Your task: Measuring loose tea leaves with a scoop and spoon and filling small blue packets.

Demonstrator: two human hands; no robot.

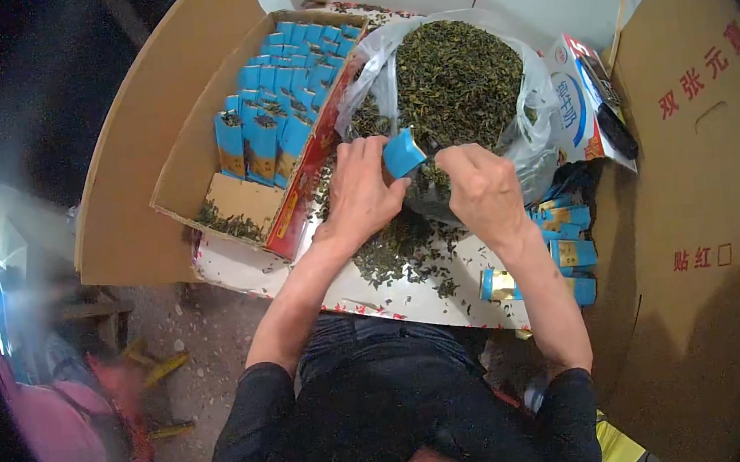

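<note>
My left hand (360, 188) grips a small blue packet (404, 153) between thumb and fingers, tilted, in front of a clear plastic bag (538, 141). Dark dried leaves (459, 82), which look like tea, fill the bag. Just right of the packet is my right hand (485, 190), its fingers curled together by the bag's near side. Whether anything is pinched in them is hidden. On the left stands an open cardboard box (201, 147) with rows of upright blue packets (261, 138), several showing leaves at their open tops.
Loose leaves (392, 255) lie scattered over the white tabletop (377, 300). More blue packets (572, 251) rest beside my right forearm. A printed carton (574, 101) with a dark object (616, 134) stands behind them. Large cardboard panels (688, 200) flank the table.
</note>
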